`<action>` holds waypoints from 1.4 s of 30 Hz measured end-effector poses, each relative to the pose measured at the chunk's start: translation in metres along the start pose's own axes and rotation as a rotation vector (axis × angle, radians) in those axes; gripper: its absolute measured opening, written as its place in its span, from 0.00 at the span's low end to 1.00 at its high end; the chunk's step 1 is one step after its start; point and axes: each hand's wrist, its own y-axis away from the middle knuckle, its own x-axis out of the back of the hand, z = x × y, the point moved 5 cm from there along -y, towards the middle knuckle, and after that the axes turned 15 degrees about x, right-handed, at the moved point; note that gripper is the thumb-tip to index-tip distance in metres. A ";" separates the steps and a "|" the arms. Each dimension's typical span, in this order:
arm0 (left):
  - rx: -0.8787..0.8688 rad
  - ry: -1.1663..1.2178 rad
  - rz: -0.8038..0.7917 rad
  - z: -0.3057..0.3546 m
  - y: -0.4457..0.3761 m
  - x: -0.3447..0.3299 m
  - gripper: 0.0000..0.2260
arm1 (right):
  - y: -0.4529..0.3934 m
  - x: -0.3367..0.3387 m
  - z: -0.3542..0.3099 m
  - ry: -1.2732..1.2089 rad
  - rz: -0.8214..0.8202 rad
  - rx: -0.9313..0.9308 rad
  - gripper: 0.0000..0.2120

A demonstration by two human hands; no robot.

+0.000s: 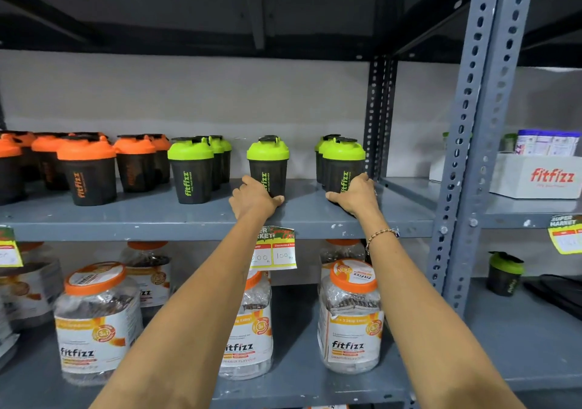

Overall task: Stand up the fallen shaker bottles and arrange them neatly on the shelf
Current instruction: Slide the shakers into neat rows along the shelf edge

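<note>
**On the middle shelf: both hands on green shakers, nothing lying down in view**

On the grey shelf [157, 216], my left hand [252, 199] is wrapped round the base of the lone green-lid shaker [268, 164], thumb to the front. My right hand [356, 193] is closed round the base of the front shaker [344, 164] of the right green group, hard by the upright post [379, 118] at 3 o'clock. Both are upright, and every shaker I can see on this shelf is standing.

Risks from here:
- I'm holding low and the lids sit high, so a quick slide could tip either bottle.
- The right one touches its neighbours behind; dragging it could take them along or knock them over.
- The post is just beside my right hand, so there's little room to shift that way.
- The lone shaker sits well apart from both green groups; the gap still needs closing, I'd judge.

Around:
- The left green group [192, 169] is at 9 o'clock of my left hand, with the orange-lid shakers [86, 169] beyond it.
- A price tag [273, 248] hangs off the shelf edge between my wrists.
- The jars [351, 317] are on the shelf below, clear of this.
- A white fitfizz box [538, 177] stands in the next bay at 3 o'clock.
- One more green shaker [504, 274] stands upright lower right.
</note>
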 end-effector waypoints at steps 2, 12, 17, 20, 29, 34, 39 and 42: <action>-0.009 -0.012 0.004 0.000 0.000 -0.001 0.34 | 0.001 -0.001 -0.001 0.019 -0.022 0.008 0.42; -0.039 -0.051 0.009 0.000 -0.001 -0.004 0.34 | -0.001 -0.003 -0.001 0.019 -0.036 0.022 0.41; -0.031 -0.055 0.015 0.001 -0.001 -0.004 0.35 | 0.001 -0.002 -0.002 0.025 -0.046 0.023 0.42; -0.028 -0.050 0.015 0.001 0.000 -0.003 0.35 | 0.003 -0.001 -0.003 0.020 -0.050 0.016 0.43; -0.090 0.140 0.031 -0.015 0.010 0.017 0.31 | 0.039 0.015 -0.016 0.053 0.266 0.019 0.27; -0.212 0.367 0.175 -0.063 0.004 0.054 0.11 | 0.065 -0.020 -0.084 -0.115 0.280 0.322 0.05; -0.232 0.414 0.285 -0.131 -0.032 0.106 0.08 | 0.074 -0.082 -0.168 -0.210 0.043 0.395 0.06; -0.203 0.396 0.382 -0.181 -0.064 0.141 0.11 | 0.071 -0.115 -0.206 -0.229 -0.062 0.321 0.21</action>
